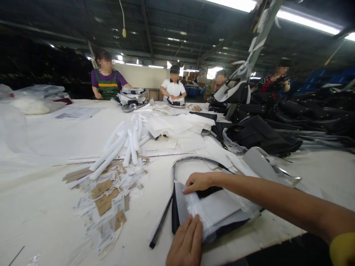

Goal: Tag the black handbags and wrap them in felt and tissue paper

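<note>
A black handbag (174,214) lies on the table in front of me, with white and translucent wrapping sheet (198,207) over its upper face. Its long handle (177,161), sleeved in clear plastic, arches away from me. A black strap end (159,225) sticks out to the left. My left hand (186,242) rests on the near edge of the wrapping, fingers stretched out and side by side. Across the bag reaches my right hand (198,181), its fingers curled and pinching the wrapping near the handle's base; the fingertips are partly hidden.
Left of the bag lie brown and white hang tags (105,201) with strings, below a pile of white foam tubes (111,151). White paper sheets (180,125) spread farther back. Black bags (257,135) heap up at the right. Co-workers (173,87) stand across the table.
</note>
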### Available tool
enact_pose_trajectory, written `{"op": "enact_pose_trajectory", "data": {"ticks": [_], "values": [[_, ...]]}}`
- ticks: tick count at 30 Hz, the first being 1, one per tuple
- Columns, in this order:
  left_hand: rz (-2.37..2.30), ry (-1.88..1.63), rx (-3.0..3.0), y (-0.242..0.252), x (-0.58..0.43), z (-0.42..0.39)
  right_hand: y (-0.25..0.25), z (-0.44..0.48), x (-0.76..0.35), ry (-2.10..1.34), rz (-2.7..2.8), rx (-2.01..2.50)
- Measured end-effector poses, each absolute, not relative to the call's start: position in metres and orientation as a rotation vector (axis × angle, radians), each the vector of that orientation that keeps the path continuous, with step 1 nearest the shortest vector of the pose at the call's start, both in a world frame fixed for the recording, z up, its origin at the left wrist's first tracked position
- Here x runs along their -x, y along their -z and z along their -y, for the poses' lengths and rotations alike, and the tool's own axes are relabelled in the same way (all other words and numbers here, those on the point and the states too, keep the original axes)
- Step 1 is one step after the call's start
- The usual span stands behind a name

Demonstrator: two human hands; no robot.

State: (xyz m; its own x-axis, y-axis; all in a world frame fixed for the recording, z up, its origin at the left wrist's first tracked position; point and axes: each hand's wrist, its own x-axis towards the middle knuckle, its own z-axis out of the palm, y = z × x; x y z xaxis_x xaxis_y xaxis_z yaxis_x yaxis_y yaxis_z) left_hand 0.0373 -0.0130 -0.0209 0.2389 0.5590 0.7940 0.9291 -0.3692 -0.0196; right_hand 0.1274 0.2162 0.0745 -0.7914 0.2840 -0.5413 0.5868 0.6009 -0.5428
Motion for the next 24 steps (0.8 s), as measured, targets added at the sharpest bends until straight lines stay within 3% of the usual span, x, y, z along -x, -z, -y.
{"op": "enact_pose_trajectory", "data": {"ticks": [12, 16, 18, 20, 22, 24], "values": [[1.443, 1.042, 2.103, 0.014, -0.038, 0.017, -0.097, -0.179, -0.153, 0.635, -2.883, -1.095], [1.337, 1.093, 2.367, -0.004, -0.013, 0.012, -0.098, -0.142, -0.216, 0.262, -3.227, -1.186], [1.506, 1.277, 2.555, -0.022, 0.005, 0.002, -0.086, -0.126, -0.254, -0.063, -3.338, -1.313], [1.957, 1.698, 2.518, -0.039, 0.023, -0.019, -0.07, -0.115, -0.285, -0.287, -3.366, -1.386], [2.432, 2.258, 2.009, -0.05, 0.037, -0.05, -0.055, -0.106, -0.303, -0.399, -3.363, -1.456], [2.579, 2.399, 1.816, -0.051, 0.043, -0.087, -0.045, -0.1, -0.308, -0.411, -3.366, -1.527]]}}
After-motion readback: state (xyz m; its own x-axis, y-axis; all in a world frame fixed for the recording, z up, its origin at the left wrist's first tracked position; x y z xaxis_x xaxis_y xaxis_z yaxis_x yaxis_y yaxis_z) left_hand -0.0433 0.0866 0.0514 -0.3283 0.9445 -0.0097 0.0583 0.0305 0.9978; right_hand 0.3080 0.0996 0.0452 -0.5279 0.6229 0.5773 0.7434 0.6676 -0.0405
